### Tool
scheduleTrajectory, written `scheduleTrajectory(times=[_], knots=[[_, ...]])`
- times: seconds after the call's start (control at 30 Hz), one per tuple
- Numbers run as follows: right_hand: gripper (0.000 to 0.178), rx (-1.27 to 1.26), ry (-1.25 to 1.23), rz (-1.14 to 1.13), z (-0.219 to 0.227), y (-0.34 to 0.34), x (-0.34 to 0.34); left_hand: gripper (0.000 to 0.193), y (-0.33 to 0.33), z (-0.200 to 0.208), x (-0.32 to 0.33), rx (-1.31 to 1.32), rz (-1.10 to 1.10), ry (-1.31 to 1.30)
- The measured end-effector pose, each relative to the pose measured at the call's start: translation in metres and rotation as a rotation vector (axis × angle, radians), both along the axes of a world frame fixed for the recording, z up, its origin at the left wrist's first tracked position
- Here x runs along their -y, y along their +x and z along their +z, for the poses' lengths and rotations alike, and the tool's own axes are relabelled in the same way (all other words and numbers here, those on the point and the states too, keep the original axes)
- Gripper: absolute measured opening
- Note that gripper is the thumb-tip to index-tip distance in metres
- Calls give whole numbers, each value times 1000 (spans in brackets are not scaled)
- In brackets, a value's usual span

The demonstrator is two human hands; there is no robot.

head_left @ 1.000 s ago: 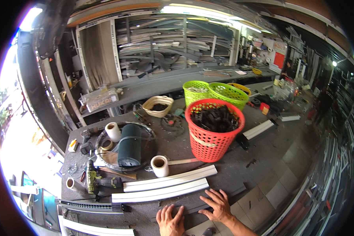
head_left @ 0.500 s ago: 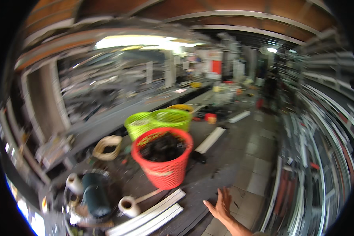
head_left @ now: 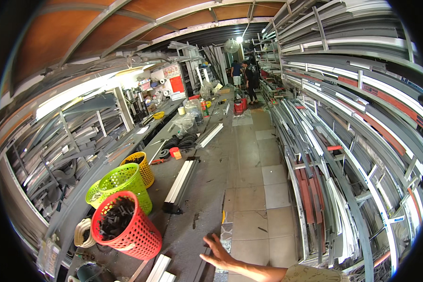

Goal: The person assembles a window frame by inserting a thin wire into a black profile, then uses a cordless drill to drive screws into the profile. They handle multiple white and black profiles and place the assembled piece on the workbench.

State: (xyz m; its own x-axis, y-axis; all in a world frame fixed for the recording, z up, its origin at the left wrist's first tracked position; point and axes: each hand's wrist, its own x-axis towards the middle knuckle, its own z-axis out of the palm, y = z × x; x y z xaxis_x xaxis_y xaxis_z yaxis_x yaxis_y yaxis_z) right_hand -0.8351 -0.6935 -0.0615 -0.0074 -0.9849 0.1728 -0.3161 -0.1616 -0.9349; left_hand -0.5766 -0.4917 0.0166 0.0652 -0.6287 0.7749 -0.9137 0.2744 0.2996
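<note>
My right hand (head_left: 217, 254) reaches in from the lower right, with fingers apart and nothing in it. It is over the near right edge of the long dark workbench (head_left: 199, 202), by a dark strip (head_left: 199, 270); I cannot tell whether it touches it. To its left stands a red perforated basket (head_left: 138, 237) full of black pieces. White profile pieces (head_left: 159, 269) lie between basket and hand, cut off by the lower edge. My left hand is out of view.
Green baskets (head_left: 136, 185) and a yellow basket (head_left: 147, 174) stand behind the red one. A white profile (head_left: 179, 181) and black coils (head_left: 185, 141) lie farther along the bench. A tiled aisle (head_left: 249, 202) separates it from profile racks (head_left: 310, 178). Two people (head_left: 250, 82) stand far down the aisle.
My view has swung right, bringing more of the aisle and racks in. In the picture, the baskets and my open right hand sit farther left and lower. The blur has cleared.
</note>
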Motion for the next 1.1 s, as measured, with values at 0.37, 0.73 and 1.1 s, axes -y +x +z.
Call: scheduleTrajectory(times=[0.37,0.73,1.1], knots=[[46,173,159,48,-59,-182,-43,31,-247,31,138,-341,-494,420],[32,202,365,-103,-103,-358,34,46,-360,43,315,-647,-820,1016],[32,138,536,68,-81,-476,285,23,-450,176,787,-471,-834,464]])
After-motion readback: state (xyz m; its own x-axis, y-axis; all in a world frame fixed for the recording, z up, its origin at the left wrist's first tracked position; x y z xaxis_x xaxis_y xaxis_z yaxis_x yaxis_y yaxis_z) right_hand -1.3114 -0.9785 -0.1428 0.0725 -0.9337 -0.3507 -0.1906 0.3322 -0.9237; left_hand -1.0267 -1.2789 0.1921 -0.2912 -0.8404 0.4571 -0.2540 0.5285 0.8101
